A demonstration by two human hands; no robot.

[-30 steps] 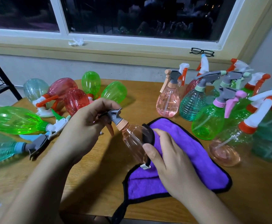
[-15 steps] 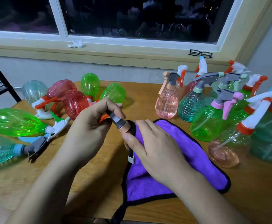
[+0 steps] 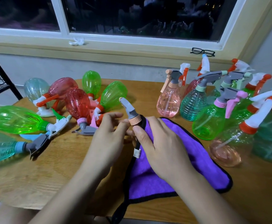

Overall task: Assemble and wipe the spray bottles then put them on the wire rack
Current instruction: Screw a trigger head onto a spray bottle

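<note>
wiping | my right fingers point(image 3: 141, 132) clench the cloth point(image 3: 188, 159) round the bottle point(image 3: 131, 111) to rub it | my left fingers point(image 3: 122, 125) seemingly pinch its neck, steadying | mid-tabletop point(image 3: 64, 168)

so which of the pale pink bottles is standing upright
The upright pink bottle just behind the purple cloth, with grey head and peach trigger. The orange-collared pink bottle at the right is tipped over; the held bottle is wrapped in the cloth.

Two bare hands, left hand point(image 3: 109, 135) and right hand point(image 3: 162, 146), slim fingers, short plain rounded nail showing on the right thumb, creased knuckles, bare forearms uncovered down to the lower edge of the view
</note>
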